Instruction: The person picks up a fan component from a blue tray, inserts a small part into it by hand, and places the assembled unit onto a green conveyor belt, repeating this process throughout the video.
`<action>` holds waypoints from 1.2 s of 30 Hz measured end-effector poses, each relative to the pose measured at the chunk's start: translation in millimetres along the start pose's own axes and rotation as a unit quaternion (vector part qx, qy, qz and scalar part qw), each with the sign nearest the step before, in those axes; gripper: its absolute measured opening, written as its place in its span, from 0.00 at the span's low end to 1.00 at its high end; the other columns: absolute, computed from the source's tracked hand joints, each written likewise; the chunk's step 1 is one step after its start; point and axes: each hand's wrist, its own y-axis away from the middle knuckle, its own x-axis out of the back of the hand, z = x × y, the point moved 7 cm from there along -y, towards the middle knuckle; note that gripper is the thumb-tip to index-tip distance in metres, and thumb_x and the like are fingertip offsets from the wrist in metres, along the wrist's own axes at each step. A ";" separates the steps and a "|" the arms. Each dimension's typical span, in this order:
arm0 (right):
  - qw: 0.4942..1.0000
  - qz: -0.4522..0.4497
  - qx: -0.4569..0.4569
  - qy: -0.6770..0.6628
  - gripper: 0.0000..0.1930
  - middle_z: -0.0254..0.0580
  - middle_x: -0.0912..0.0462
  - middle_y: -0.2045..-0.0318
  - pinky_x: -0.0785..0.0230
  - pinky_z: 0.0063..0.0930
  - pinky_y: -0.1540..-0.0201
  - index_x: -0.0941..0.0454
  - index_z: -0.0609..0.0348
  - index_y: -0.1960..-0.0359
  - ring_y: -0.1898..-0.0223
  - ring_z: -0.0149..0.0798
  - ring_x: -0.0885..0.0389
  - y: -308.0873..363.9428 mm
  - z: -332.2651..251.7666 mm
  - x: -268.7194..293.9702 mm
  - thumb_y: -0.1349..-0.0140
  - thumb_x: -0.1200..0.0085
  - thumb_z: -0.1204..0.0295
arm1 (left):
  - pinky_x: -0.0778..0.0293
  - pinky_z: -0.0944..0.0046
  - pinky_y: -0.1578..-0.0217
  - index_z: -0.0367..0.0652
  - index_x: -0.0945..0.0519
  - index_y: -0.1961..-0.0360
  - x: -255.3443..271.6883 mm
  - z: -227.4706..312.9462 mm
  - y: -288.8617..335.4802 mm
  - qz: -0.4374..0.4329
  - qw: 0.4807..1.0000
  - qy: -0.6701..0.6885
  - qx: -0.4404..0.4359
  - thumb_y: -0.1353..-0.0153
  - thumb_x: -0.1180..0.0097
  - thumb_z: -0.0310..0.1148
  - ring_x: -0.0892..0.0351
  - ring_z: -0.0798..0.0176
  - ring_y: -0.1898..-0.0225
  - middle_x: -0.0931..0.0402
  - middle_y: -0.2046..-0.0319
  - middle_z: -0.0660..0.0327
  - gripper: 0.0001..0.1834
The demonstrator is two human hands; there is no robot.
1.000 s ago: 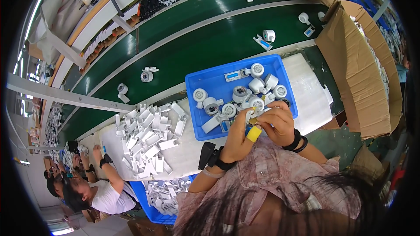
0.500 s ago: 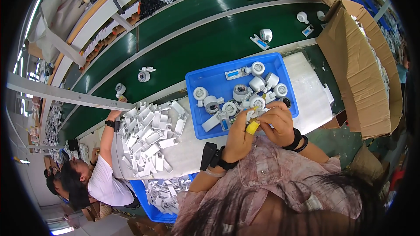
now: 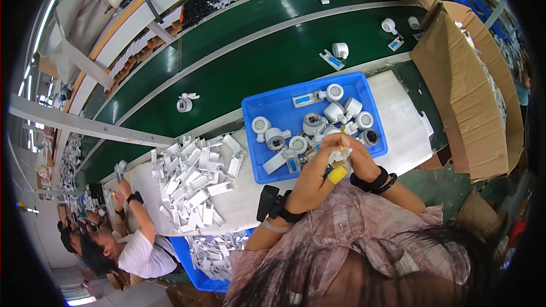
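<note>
Over the near edge of a blue tray (image 3: 250, 153), my left hand (image 3: 316, 169) and my right hand (image 3: 365, 162) are closed together on a small white plastic part (image 3: 339, 156). The fingers hide most of this part. Yellow wrapping (image 3: 337, 174) covers my left thumb. Inside the tray are several white mini fan units with round grilles, such as the fan unit (image 3: 334, 92) at the back. One has an open handle with a blue battery (image 3: 305, 99). Another round housing (image 3: 369, 137) lies just beyond my right hand.
White handle shells (image 3: 196, 185) are heaped left of the tray, above a blue bin (image 3: 199, 276) of more parts. Fan units (image 3: 340, 51) lie on the green conveyor (image 3: 239, 71). A cardboard box (image 3: 455, 91) stands at right. A co-worker (image 3: 139, 253) sits at far left.
My hands have drawn closer together around the white part, covering more of it. The co-worker's arm has pulled back from the conveyor, where one fan unit is gone. Items on the belt have shifted slightly left.
</note>
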 end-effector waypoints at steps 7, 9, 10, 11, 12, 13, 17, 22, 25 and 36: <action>0.998 0.028 -0.012 0.056 0.28 0.36 0.22 0.62 0.35 0.25 0.51 0.24 0.66 0.55 0.59 0.31 0.25 4.4 7.0 3.7 0.27 0.69 0.53 | 0.28 0.65 0.65 0.38 0.32 0.48 6.3 -11.6 6.1 0.033 0.997 0.021 0.064 0.36 0.46 0.33 0.23 0.62 0.66 0.24 0.64 0.57 0.18; 0.998 0.030 -0.020 0.048 0.28 0.35 0.22 0.63 0.35 0.24 0.53 0.23 0.65 0.57 0.60 0.30 0.26 3.7 6.6 4.1 0.27 0.69 0.52 | 0.28 0.68 0.70 0.38 0.31 0.49 13.4 -19.5 9.8 0.061 0.989 0.055 0.122 0.36 0.44 0.33 0.23 0.68 0.71 0.24 0.67 0.60 0.18; 0.998 0.032 -0.030 0.040 0.28 0.35 0.23 0.64 0.35 0.24 0.54 0.22 0.64 0.60 0.61 0.30 0.26 3.4 7.3 4.7 0.27 0.69 0.52 | 0.29 0.70 0.69 0.38 0.29 0.52 16.8 -20.0 10.7 0.081 0.983 0.100 0.131 0.38 0.42 0.30 0.24 0.71 0.70 0.24 0.66 0.62 0.16; 0.998 0.033 -0.028 0.040 0.28 0.35 0.23 0.64 0.35 0.24 0.54 0.22 0.64 0.60 0.61 0.30 0.26 3.7 9.8 7.2 0.27 0.69 0.52 | 0.31 0.73 0.69 0.38 0.28 0.56 19.6 -21.9 12.0 0.098 0.974 0.145 0.140 0.40 0.39 0.28 0.25 0.75 0.70 0.24 0.66 0.64 0.14; 0.990 0.010 -0.108 -0.085 0.26 0.35 0.22 0.64 0.34 0.25 0.54 0.22 0.63 0.60 0.61 0.30 0.26 5.1 26.8 6.5 0.27 0.67 0.53 | 0.30 0.72 0.68 0.37 0.28 0.55 20.3 -23.9 13.9 0.085 0.975 0.135 0.154 0.40 0.40 0.27 0.25 0.74 0.69 0.24 0.65 0.63 0.14; 0.960 -0.014 -0.186 -0.208 0.25 0.36 0.22 0.63 0.34 0.26 0.53 0.22 0.62 0.60 0.60 0.30 0.26 8.3 42.3 3.5 0.27 0.66 0.53 | 0.30 0.72 0.68 0.37 0.28 0.55 22.0 -26.4 15.2 0.084 0.975 0.135 0.153 0.40 0.40 0.27 0.25 0.74 0.69 0.24 0.65 0.63 0.14; 0.928 -0.094 -0.224 -0.281 0.21 0.38 0.21 0.57 0.33 0.28 0.49 0.25 0.62 0.52 0.55 0.30 0.25 11.3 58.9 -0.6 0.28 0.61 0.56 | 0.30 0.73 0.66 0.37 0.27 0.55 25.1 -11.9 13.0 0.038 0.996 0.035 0.070 0.41 0.40 0.27 0.24 0.73 0.66 0.24 0.65 0.63 0.13; 0.914 -0.090 -0.297 -0.260 0.23 0.40 0.22 0.49 0.31 0.27 0.45 0.30 0.62 0.42 0.48 0.32 0.24 22.8 79.4 -7.8 0.30 0.55 0.58 | 0.28 0.72 0.61 0.36 0.26 0.56 25.2 -11.6 14.0 0.024 0.997 0.025 0.065 0.42 0.38 0.26 0.23 0.72 0.62 0.23 0.63 0.63 0.14; 0.903 -0.062 -0.318 -0.282 0.24 0.38 0.22 0.49 0.31 0.25 0.48 0.30 0.63 0.42 0.50 0.29 0.24 20.7 67.7 -10.4 0.30 0.56 0.57 | 0.28 0.71 0.58 0.35 0.25 0.56 23.7 -18.0 15.1 0.036 0.993 0.050 0.099 0.43 0.37 0.26 0.23 0.71 0.59 0.22 0.61 0.62 0.15; 0.972 -0.052 0.007 0.230 0.08 0.40 0.22 0.72 0.34 0.28 0.65 0.22 0.65 0.66 0.69 0.34 0.25 2.5 11.4 -8.9 0.37 0.49 0.71 | 0.28 0.71 0.57 0.34 0.22 0.55 30.7 -38.7 21.9 0.102 0.985 0.075 0.118 0.40 0.41 0.24 0.23 0.71 0.58 0.20 0.59 0.61 0.13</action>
